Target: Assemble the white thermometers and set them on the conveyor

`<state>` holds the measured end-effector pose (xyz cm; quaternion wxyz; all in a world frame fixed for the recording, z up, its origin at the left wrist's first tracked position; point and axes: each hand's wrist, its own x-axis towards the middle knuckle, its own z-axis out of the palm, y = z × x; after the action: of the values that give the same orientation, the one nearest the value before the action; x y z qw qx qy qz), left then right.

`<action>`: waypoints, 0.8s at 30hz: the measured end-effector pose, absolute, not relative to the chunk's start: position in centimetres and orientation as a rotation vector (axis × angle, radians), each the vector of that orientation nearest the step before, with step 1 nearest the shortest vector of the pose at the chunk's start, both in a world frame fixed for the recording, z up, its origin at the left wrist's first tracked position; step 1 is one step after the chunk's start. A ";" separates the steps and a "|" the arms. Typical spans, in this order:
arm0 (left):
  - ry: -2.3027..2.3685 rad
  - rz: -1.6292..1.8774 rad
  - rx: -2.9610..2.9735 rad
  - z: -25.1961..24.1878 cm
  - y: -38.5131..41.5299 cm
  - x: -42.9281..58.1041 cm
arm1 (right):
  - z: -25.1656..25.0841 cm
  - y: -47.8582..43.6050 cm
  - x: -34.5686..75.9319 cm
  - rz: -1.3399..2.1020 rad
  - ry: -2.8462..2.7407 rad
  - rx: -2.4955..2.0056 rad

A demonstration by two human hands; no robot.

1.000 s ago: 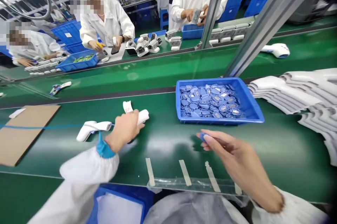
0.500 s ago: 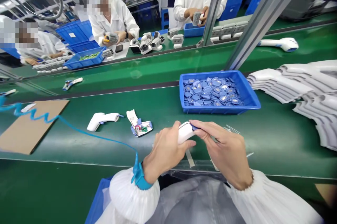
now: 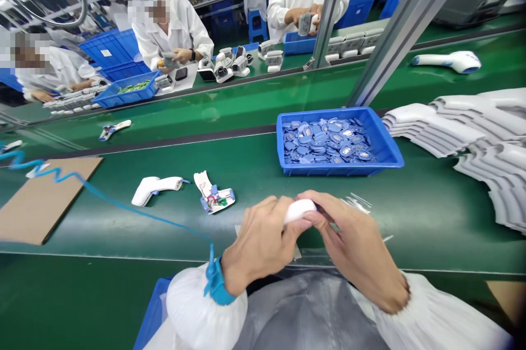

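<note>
Between my two hands is a white infrared thermometer (image 3: 299, 210), its rounded white end facing me and the rest covered by fingers. My left hand (image 3: 263, 237) is closed around its left side, with a blue strap on the wrist. Thumb and fingers of my right hand (image 3: 355, 240) press on its right end; a sliver of blue shows there. To the left on the green belt lie an opened thermometer half (image 3: 217, 199) with wires and a green board, and a closed white thermometer (image 3: 156, 188) with a blue trigger.
A blue bin (image 3: 341, 169) of blue plastic pieces stands beyond my hands. Stacked white shells (image 3: 493, 175) lie at right, cardboard (image 3: 45, 196) at left. A coiled blue cord (image 3: 135, 210) runs to my left wrist. Metal posts (image 3: 394, 54) rise ahead; co-workers sit across.
The thermometer has been turned in my hands, and its blue piece is now mostly hidden by my right fingers. On the far belt, a white thermometer has moved right.
</note>
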<state>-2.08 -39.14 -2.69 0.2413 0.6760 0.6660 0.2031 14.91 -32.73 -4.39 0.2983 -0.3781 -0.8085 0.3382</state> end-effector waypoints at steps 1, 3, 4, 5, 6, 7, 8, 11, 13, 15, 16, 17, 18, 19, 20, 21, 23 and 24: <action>1.850 0.542 1.894 -2.8 -39.2 -2.0 | -4.6 -32.9 15.0 0.899 -2.131 -1.034; 1.851 0.544 1.979 -3.3 -39.2 -2.0 | -5.0 -33.1 15.4 0.941 -2.075 -1.095; 1.863 0.600 1.988 -3.7 -39.3 -1.9 | -5.0 -33.1 15.7 0.980 -2.041 -1.125; 1.917 0.694 1.954 -4.1 -39.3 -1.8 | -5.0 -33.1 15.9 1.033 -2.015 -1.147; 2.010 0.809 1.877 -4.5 -39.4 -1.7 | -4.8 -33.1 16.1 1.087 -1.998 -1.153; 2.126 0.926 1.761 -5.0 -39.4 -1.5 | -4.6 -33.1 16.2 1.151 -2.010 -1.147; 2.234 1.025 1.630 -5.5 -39.4 -1.2 | -4.4 -33.2 16.2 1.234 -2.062 -1.126; 2.373 1.160 1.415 -6.7 -38.8 -0.4 | -4.1 -33.8 15.6 1.422 -2.314 -0.994; 2.366 1.161 1.452 -7.1 -38.2 -0.1 | -4.5 -34.6 15.0 1.359 -2.402 -0.953; 2.348 1.123 1.535 -7.0 -37.8 -0.2 | -4.9 -35.5 14.8 1.230 -2.389 -0.952; 2.316 1.099 1.575 -6.8 -37.8 -0.4 | -5.1 -35.8 14.9 1.206 -2.363 -0.963; 2.269 1.078 1.598 -6.5 -37.9 -0.6 | -5.2 -35.9 15.0 1.247 -2.319 -0.989; 2.213 1.077 1.606 -6.2 -38.2 -0.8 | -5.3 -35.9 15.2 1.370 -2.243 -1.041; 2.145 1.100 1.606 -5.9 -38.5 -1.0 | -5.4 -35.7 15.4 1.562 -2.116 -1.123; 2.067 1.145 1.595 -5.7 -38.9 -1.2 | -5.4 -35.3 15.6 1.794 -1.934 -1.221; 1.998 1.223 1.560 -5.7 -39.1 -1.3 | -5.5 -34.9 15.7 2.034 -1.711 -1.310; 1.964 1.425 1.379 -6.2 -39.1 -1.3 | -5.6 -34.2 15.7 2.398 -1.313 -1.404; 1.991 1.503 1.257 -6.7 -38.8 -1.3 | -5.7 -34.0 15.5 2.474 -1.246 -1.408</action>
<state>-1.25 -38.84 -6.70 0.1732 0.4433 0.7019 0.5300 15.53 -34.01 -5.73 0.0173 -0.4530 -0.4009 0.7961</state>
